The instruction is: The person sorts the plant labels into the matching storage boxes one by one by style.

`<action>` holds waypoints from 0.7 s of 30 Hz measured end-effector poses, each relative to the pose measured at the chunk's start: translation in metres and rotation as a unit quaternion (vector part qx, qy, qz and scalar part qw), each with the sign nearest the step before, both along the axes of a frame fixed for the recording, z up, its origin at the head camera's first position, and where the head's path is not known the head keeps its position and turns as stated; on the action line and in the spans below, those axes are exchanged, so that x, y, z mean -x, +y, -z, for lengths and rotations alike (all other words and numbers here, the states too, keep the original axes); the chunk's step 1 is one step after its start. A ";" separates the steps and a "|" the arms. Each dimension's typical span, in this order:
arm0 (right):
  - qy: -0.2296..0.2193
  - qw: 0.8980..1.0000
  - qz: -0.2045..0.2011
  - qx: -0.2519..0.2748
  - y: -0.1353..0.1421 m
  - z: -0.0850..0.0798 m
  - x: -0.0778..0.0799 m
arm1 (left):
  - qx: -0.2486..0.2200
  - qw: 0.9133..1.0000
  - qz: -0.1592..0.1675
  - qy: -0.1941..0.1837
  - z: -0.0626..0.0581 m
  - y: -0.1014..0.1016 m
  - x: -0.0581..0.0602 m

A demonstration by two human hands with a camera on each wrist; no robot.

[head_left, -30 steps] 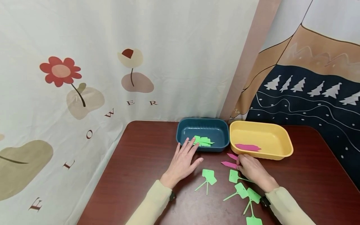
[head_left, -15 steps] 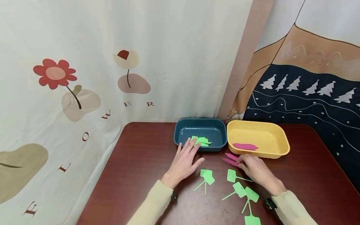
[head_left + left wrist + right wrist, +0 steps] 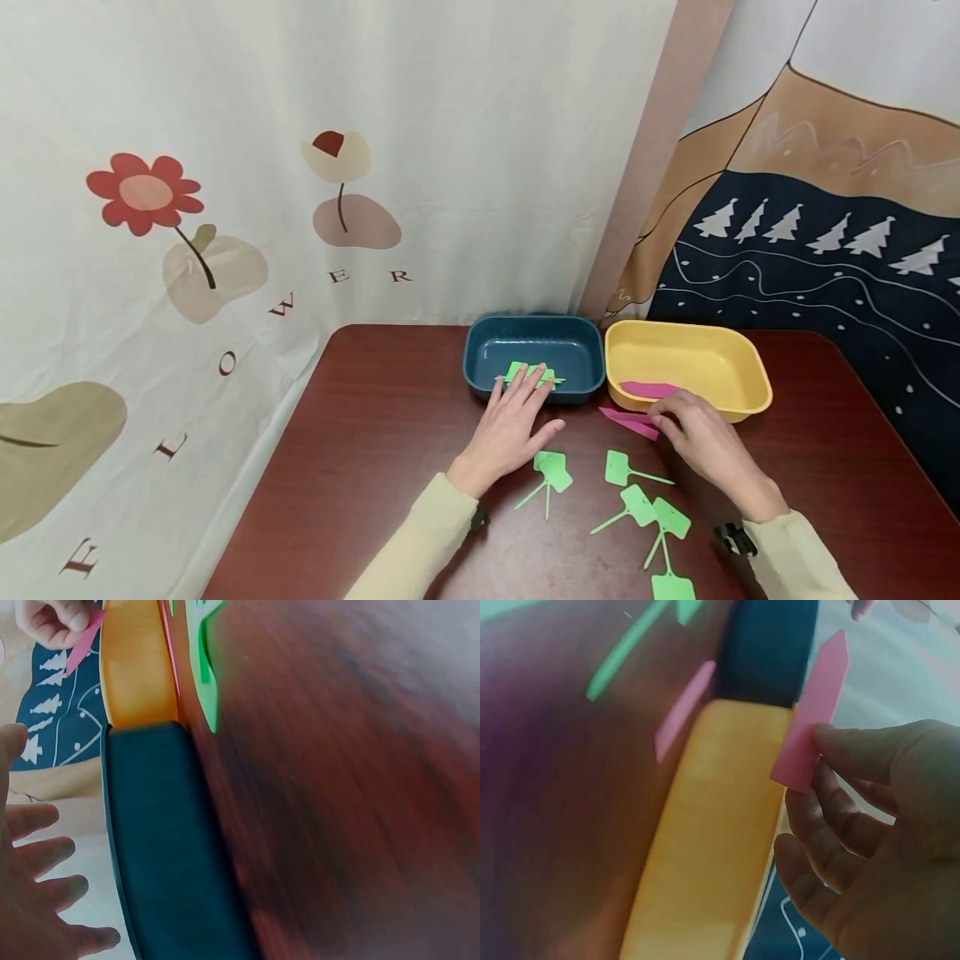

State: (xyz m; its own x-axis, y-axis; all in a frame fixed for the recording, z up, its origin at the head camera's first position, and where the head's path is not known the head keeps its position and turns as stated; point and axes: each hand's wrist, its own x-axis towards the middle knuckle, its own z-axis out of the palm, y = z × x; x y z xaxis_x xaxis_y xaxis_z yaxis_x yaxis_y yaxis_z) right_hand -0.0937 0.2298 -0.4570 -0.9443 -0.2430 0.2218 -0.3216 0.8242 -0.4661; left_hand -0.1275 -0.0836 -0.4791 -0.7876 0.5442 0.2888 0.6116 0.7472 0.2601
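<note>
My right hand [image 3: 701,446] pinches a pink pointed plant label [image 3: 821,712] between thumb and fingers, just in front of the yellow bin [image 3: 738,358]. Another pink label [image 3: 682,712] lies on the table beside that bin. Inside the yellow bin, more pink labels [image 3: 647,389] lie near the front wall. My left hand [image 3: 504,432] reaches over the front rim of the dark blue bin [image 3: 536,329] with fingers straight and spread, gripping nothing. Green T-shaped plant labels [image 3: 517,369] lie in the blue bin, partly hidden by those fingers.
Several green T-shaped labels lie on the brown table [image 3: 360,433]: an overlapping pair [image 3: 553,471] front of the left hand, a single one [image 3: 617,468], and a loose group [image 3: 671,518] near the right forearm. A printed curtain [image 3: 480,167] hangs behind the table.
My right hand has drawn slightly right with a pink label, which now crosses over the other one in the head view. My left hand has shifted a little right over the blue bin.
</note>
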 end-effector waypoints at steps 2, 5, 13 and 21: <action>0.009 1.000 0.008 0.006 0.003 -0.003 0.002 | 0.008 1.000 0.003 -0.002 -0.001 0.005 0.001; 0.021 0.999 0.023 0.012 0.008 -0.006 0.005 | 0.028 1.000 0.009 -0.002 -0.003 0.013 0.002; 0.019 0.998 0.058 0.025 0.020 -0.011 0.014 | 0.083 0.996 0.033 0.000 -0.005 0.033 0.003; 0.000 0.997 0.073 0.023 0.030 -0.011 0.026 | 0.124 0.992 0.033 -0.001 -0.003 0.049 0.006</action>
State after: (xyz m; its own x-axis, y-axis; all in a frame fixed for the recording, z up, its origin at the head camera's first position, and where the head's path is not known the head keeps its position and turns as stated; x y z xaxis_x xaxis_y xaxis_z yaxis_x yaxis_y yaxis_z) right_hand -0.1193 0.2598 -0.4459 -0.9689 -0.0922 0.2297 -0.1994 0.8403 -0.5041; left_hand -0.1339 -0.0348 -0.4758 -0.7488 0.6484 0.1375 0.6606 0.7470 0.0747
